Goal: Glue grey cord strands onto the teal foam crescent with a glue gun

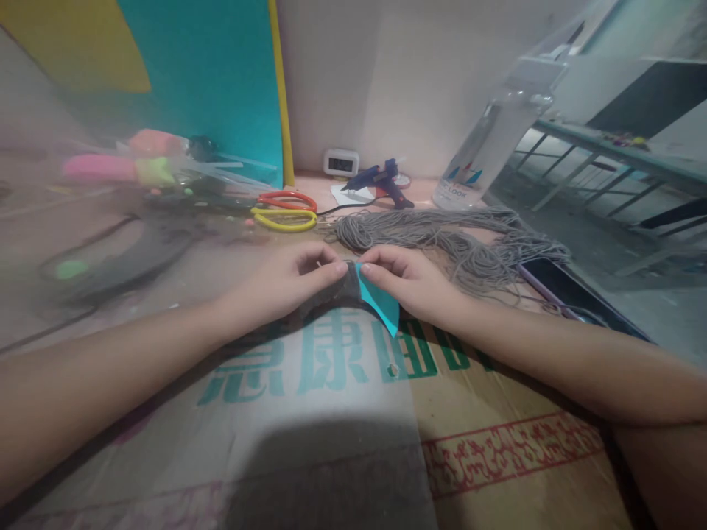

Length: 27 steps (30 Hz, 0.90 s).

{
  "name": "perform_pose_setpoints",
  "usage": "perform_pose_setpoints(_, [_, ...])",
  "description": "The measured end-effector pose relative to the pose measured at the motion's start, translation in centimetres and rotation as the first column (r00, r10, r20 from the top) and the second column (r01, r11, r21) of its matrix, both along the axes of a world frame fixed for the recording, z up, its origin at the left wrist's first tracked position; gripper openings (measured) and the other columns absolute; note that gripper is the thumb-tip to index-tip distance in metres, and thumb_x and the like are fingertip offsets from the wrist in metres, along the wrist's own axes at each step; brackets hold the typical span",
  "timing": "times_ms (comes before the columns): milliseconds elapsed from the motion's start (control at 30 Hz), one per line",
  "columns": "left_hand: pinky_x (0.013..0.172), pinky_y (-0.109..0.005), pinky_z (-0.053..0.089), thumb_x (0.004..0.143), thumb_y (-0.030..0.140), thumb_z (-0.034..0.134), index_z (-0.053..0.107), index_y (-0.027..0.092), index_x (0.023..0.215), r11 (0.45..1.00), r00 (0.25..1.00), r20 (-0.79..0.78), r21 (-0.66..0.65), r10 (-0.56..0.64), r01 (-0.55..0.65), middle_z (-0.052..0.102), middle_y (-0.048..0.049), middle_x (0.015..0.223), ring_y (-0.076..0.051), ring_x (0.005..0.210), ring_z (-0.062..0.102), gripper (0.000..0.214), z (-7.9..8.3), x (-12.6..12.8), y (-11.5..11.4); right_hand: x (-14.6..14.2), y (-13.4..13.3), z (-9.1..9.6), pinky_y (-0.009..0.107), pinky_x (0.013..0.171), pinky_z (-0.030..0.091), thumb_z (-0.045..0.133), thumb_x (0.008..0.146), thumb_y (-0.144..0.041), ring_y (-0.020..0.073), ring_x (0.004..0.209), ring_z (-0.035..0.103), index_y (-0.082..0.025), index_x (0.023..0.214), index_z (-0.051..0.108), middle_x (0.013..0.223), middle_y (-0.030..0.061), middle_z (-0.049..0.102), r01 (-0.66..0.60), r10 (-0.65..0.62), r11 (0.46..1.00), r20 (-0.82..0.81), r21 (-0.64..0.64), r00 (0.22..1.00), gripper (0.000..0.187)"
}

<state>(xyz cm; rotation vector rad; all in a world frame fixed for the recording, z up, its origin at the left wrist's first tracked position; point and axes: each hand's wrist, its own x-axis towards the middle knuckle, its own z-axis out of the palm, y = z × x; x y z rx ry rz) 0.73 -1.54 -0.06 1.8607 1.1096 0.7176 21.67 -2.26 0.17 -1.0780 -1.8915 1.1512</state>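
Note:
Both my hands meet at the middle of the cardboard sheet [342,412]. My left hand [287,283] is closed, its thumb and fingers pinching the top of a small teal foam piece [381,303] with a dark grey layer [336,293] behind it. My right hand [412,280] pinches the same piece from the right, fingers curled over its upper edge. The teal piece points down towards me. A bundle of grey cord [442,235] lies just behind my hands.
Red and yellow scissors [287,210] lie at the back left of the cord. A blue glue gun [381,180], a small clock [341,162] and a clear bottle [491,140] stand by the wall. A phone [574,294] lies at right. Teal and yellow foam sheets [221,88] lean behind.

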Motion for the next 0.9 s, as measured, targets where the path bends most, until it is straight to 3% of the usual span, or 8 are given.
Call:
perform_pose_setpoints(233, [0.051,-0.022,0.038,0.086,0.052,0.056,0.059,0.019,0.085,1.0,0.992,0.127,-0.027,0.001,0.002,0.062,-0.0005,0.076,-0.013,0.059,0.054,0.033,-0.69,-0.34,0.93,-0.01,-0.1,-0.31,0.021,0.05,0.037,0.058,0.086,-0.033,0.0096,0.056,0.049,-0.021,0.092,0.056,0.065,-0.0049,0.054,-0.011,0.009,0.997,-0.024,-0.074,1.0,0.014])
perform_pose_setpoints(400, [0.054,-0.022,0.039,0.087,0.052,0.056,0.059,0.019,0.084,1.0,0.992,0.123,0.009,-0.006,0.005,0.059,0.0008,0.071,-0.013,0.062,0.054,0.033,-0.67,-0.25,0.92,-0.08,-0.2,-0.41,0.023,0.055,0.041,0.059,0.086,-0.03,0.0103,0.062,0.052,-0.021,0.092,0.056,0.072,-0.0033,0.057,-0.053,0.052,0.999,-0.015,-0.009,0.999,0.012])
perform_pose_setpoints(567, [0.075,-0.026,0.047,0.087,0.048,0.058,0.065,0.021,0.1,0.997,0.99,0.129,0.066,-0.054,0.046,0.068,-0.0026,0.099,-0.018,0.091,0.062,0.032,-0.05,-0.08,0.72,-0.05,-0.25,-0.39,0.022,0.053,0.037,0.057,0.088,-0.031,0.0089,0.058,0.048,-0.02,0.096,0.056,0.068,-0.0046,0.055,-0.073,0.073,0.997,-0.032,-0.02,0.997,0.014])
perform_pose_setpoints(667, [0.081,-0.027,0.048,0.085,0.046,0.06,0.067,0.022,0.104,0.996,0.991,0.109,0.044,-0.083,0.079,0.07,-0.0023,0.105,-0.019,0.096,0.063,0.032,0.05,-0.16,0.84,-0.07,-0.34,-0.24,0.021,0.05,0.034,0.057,0.088,-0.032,0.0082,0.053,0.043,-0.02,0.097,0.054,0.061,-0.0069,0.051,-0.07,0.068,0.996,-0.035,-0.059,0.997,0.015])
perform_pose_setpoints(800, [0.078,-0.026,0.048,0.085,0.044,0.062,0.069,0.02,0.098,0.996,0.991,0.113,0.052,-0.077,0.072,0.071,-0.0025,0.099,-0.018,0.09,0.064,0.028,-0.31,-0.34,1.05,-0.08,-0.33,-0.11,0.021,0.051,0.036,0.057,0.088,-0.03,0.0084,0.055,0.047,-0.02,0.095,0.054,0.067,-0.0053,0.058,-0.063,0.061,0.996,-0.041,-0.066,0.997,0.013])
perform_pose_setpoints(900, [0.068,-0.023,0.047,0.085,0.044,0.062,0.069,0.019,0.093,0.996,0.992,0.116,0.072,-0.057,0.048,0.071,-0.0015,0.09,-0.015,0.08,0.063,0.027,-0.55,-0.37,1.02,0.02,-0.19,-0.05,0.022,0.057,0.041,0.057,0.087,-0.029,0.0095,0.063,0.054,-0.019,0.093,0.059,0.075,-0.0023,0.063,-0.056,0.056,0.998,-0.001,0.0,0.998,0.012])
